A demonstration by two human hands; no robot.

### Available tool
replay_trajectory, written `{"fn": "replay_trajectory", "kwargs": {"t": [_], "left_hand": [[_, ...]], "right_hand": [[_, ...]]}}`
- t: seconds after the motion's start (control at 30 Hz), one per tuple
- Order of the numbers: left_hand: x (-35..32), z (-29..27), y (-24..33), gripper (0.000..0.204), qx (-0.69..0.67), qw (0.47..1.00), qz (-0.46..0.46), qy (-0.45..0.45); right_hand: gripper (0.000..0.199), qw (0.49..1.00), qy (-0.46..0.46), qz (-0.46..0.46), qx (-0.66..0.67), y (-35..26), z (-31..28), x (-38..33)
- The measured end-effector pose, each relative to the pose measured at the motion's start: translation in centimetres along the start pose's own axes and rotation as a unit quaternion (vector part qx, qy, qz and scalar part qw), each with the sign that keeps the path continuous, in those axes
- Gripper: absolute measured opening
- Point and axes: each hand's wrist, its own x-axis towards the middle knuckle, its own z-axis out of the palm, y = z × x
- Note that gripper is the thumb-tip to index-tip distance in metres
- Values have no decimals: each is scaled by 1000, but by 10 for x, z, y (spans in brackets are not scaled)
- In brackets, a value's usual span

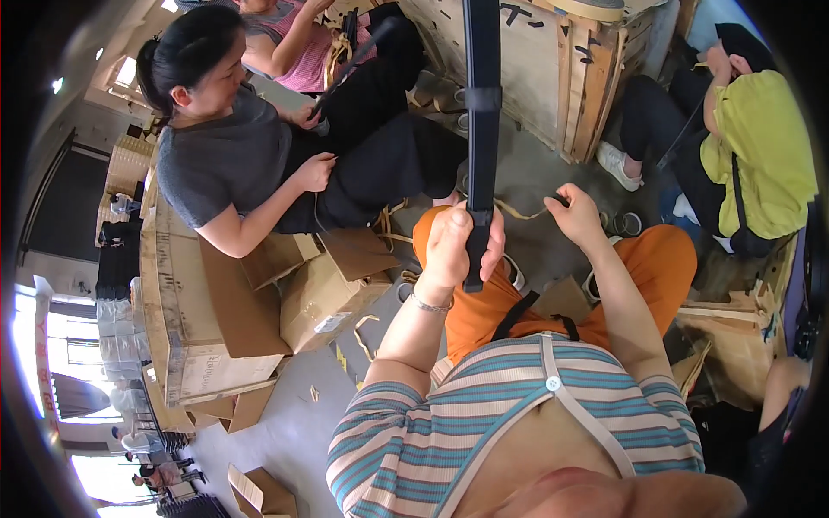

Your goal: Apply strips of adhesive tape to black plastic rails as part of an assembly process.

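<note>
My left hand (451, 246) is wrapped round the lower end of a long, flat black bar-like piece (484, 60), which stands up past the top edge of the view. A dark band circles it higher up, and another dark loop sits just at my fingers. To the right, my right hand (577, 217) is closed in a pinch. From beside the black piece a thin tan strip (515, 212) runs across to its fingertips, where a small dark bit also shows. Whether the strip is tied to the black piece I cannot tell.
Cardboard boxes (324, 298) and a wooden crate (173, 302) stand at my left. A person in grey (229, 142) sits close by there, another in yellow (764, 155) at the right. A large wooden crate (527, 78) is ahead. Tan strip scraps (367, 337) lie on the floor.
</note>
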Motion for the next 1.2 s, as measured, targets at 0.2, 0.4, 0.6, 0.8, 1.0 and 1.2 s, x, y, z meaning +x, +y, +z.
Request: {"fn": "replay_trajectory", "kwargs": {"t": [0.2,0.4,0.6,0.8,1.0,1.2], "left_hand": [[7,6,-9,54,-196,980,0,-43],[12,13,-34,39,-178,980,-83,-11],[-8,12,-69,37,-88,978,-190,-14],[-17,12,-93,24,-87,964,-250,-34],[-19,14,-118,14,-136,963,-229,-44],[-56,-6,-119,28,-111,947,-296,-54]], "right_hand": [[26,928,-96,39,358,-70,-23,8],[21,741,-106,83,658,-118,-32,25],[19,536,-255,172,786,-114,-14,33],[18,573,-245,177,762,-88,-14,14],[23,585,-265,157,750,-77,-12,18],[20,566,-269,154,764,-86,-6,29]]}}
